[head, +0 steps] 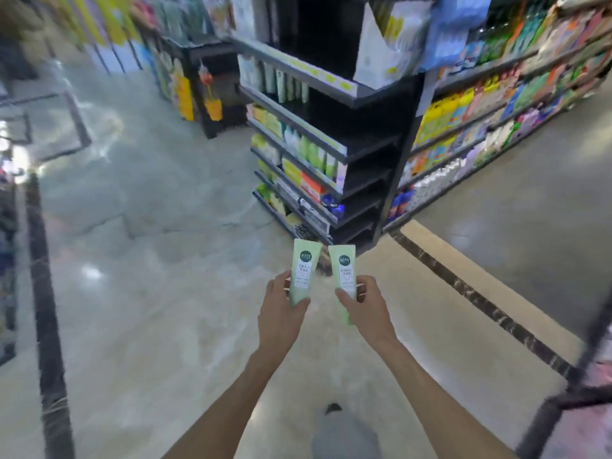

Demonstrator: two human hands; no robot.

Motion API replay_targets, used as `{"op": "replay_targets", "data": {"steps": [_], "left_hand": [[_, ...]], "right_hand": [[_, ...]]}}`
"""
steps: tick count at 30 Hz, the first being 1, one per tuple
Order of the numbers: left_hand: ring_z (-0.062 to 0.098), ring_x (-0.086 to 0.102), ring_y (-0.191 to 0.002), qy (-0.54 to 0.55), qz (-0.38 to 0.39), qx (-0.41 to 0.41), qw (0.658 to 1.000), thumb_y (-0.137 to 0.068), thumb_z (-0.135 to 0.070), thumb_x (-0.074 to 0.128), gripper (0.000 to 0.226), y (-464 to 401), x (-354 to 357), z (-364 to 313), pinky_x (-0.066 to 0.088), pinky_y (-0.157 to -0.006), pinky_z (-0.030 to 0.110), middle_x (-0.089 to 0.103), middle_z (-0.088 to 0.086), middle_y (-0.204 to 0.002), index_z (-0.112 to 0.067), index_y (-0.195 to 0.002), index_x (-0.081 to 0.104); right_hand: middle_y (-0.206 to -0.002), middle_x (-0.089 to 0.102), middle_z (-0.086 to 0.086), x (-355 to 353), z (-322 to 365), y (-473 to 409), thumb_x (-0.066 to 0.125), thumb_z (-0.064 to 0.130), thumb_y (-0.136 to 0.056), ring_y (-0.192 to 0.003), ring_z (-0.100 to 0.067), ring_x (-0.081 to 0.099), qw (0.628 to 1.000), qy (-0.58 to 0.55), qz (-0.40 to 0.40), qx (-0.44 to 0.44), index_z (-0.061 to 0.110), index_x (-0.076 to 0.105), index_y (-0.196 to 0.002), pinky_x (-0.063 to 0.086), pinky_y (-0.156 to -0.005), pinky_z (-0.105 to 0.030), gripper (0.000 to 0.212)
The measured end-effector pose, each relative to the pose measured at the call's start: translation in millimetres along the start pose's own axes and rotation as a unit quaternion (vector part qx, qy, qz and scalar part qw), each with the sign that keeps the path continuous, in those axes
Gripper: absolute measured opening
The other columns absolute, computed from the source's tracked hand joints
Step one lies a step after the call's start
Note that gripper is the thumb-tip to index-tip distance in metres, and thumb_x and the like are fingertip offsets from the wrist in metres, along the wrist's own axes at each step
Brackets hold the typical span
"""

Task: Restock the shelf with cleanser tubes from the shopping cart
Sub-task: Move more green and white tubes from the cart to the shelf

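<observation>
A: Status?
B: Carry step. Left hand (281,313) pinches one pale green plastic cleanser tube (303,271); right hand (362,308) has fingers curled round a second green tube (344,274). Both tubes lower centre, upright, apart.
A: Next?
B: Probably reach the black end-cap shelf (298,79), upper centre, beside the matching tubes (284,82). Cart frame (592,352) at lower right.

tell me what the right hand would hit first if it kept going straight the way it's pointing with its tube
Probably the bottom shelves of the black end-cap shelf unit. The right hand points its green cleanser tube up and ahead at them, with only bare floor between. Depth is unclear.
</observation>
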State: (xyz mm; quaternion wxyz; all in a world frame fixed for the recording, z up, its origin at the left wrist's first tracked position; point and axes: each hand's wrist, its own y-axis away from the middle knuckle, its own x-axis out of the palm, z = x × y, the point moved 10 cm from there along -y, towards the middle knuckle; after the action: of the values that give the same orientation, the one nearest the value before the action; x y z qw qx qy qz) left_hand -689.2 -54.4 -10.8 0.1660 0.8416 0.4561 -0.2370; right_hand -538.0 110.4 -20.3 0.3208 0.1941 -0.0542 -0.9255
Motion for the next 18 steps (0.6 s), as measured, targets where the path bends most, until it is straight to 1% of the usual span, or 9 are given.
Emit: {"op": "replay_targets", "data": {"steps": [3,7,8,9,10,12,14,17,18], "left_hand": [[0.006,0.056,-0.106,0.01,-0.042,-0.02,0.999,-0.089,-0.025,0.078,0.064,-46,-45,27,0.053,-0.09,0.035,0.055,-0.008,-0.135,-0.028,-0.145,0.047],[0.008,0.058,-0.108,0.021,-0.086,-0.035,0.995,-0.088,-0.026,0.079,0.063,-125,-93,51,0.054,-0.092,0.037,0.056,-0.008,-0.134,-0.028,-0.143,0.048],[0.007,0.058,-0.107,0.022,-0.094,-0.039,0.995,-0.087,-0.026,0.079,0.063,-146,-104,55,0.054,-0.092,0.038,0.056,-0.009,-0.133,-0.029,-0.142,0.049],[0.007,0.059,-0.106,0.021,-0.102,-0.043,0.994,-0.086,-0.027,0.079,0.063,-168,-114,58,0.054,-0.092,0.039,0.056,-0.01,-0.131,-0.03,-0.141,0.049],[0.007,0.059,-0.106,0.019,-0.108,-0.051,0.993,-0.085,-0.027,0.08,0.063,-188,-124,61,0.054,-0.091,0.039,0.056,-0.011,-0.13,-0.031,-0.141,0.049],[0.006,0.059,-0.107,0.021,-0.119,-0.063,0.991,-0.085,-0.027,0.08,0.063,-227,-144,66,0.053,-0.09,0.037,0.056,-0.013,-0.129,-0.033,-0.139,0.05],[0.002,0.059,-0.105,0.024,-0.129,-0.071,0.989,-0.085,-0.027,0.08,0.061,-265,-163,71,0.052,-0.09,0.034,0.056,-0.017,-0.129,-0.035,-0.138,0.05],[-0.002,0.058,-0.105,0.028,-0.14,-0.068,0.987,-0.086,-0.027,0.08,0.06,-322,-183,76,0.053,-0.091,0.034,0.055,-0.019,-0.13,-0.035,-0.138,0.05],[-0.001,0.059,-0.106,0.025,-0.143,-0.065,0.987,-0.086,-0.026,0.08,0.061,-340,-188,77,0.054,-0.091,0.035,0.055,-0.018,-0.13,-0.035,-0.138,0.05]], "right_hand": [[-0.098,0.064,0.005,61,36,-45,0.073,0.031,-0.094,-0.077,-0.009,0.063,0.999,0.009,0.041,-0.027,0.023,0.052,-0.117,0.049,-0.056,-0.025,0.032],[-0.106,0.066,0.003,133,76,-117,0.075,0.033,-0.092,-0.089,-0.012,0.067,0.995,0.021,0.079,-0.051,0.025,0.053,-0.119,0.055,-0.066,-0.031,0.036],[-0.105,0.066,0.002,150,86,-138,0.075,0.034,-0.092,-0.089,-0.013,0.067,0.994,0.027,0.086,-0.057,0.025,0.053,-0.118,0.054,-0.064,-0.03,0.036],[-0.104,0.066,0.0,166,98,-159,0.075,0.035,-0.092,-0.089,-0.014,0.067,0.993,0.033,0.092,-0.064,0.023,0.053,-0.118,0.052,-0.061,-0.025,0.036],[-0.104,0.065,-0.001,181,111,-179,0.075,0.034,-0.092,-0.088,-0.013,0.066,0.992,0.039,0.097,-0.07,0.021,0.053,-0.117,0.048,-0.056,-0.018,0.036],[-0.102,0.065,-0.001,211,139,-214,0.074,0.033,-0.093,-0.085,-0.009,0.064,0.99,0.04,0.111,-0.081,0.02,0.052,-0.117,0.044,-0.052,-0.012,0.035],[-0.1,0.065,0.0,241,165,-248,0.074,0.034,-0.093,-0.083,-0.009,0.064,0.987,0.041,0.131,-0.086,0.021,0.051,-0.117,0.044,-0.054,-0.014,0.036],[-0.098,0.065,-0.001,278,195,-300,0.076,0.035,-0.091,-0.082,-0.014,0.062,0.984,0.035,0.144,-0.095,0.02,0.053,-0.116,0.047,-0.066,-0.027,0.037],[-0.097,0.064,-0.001,288,204,-316,0.076,0.035,-0.091,-0.08,-0.013,0.06,0.984,0.035,0.144,-0.097,0.019,0.053,-0.116,0.047,-0.066,-0.028,0.037]]}}
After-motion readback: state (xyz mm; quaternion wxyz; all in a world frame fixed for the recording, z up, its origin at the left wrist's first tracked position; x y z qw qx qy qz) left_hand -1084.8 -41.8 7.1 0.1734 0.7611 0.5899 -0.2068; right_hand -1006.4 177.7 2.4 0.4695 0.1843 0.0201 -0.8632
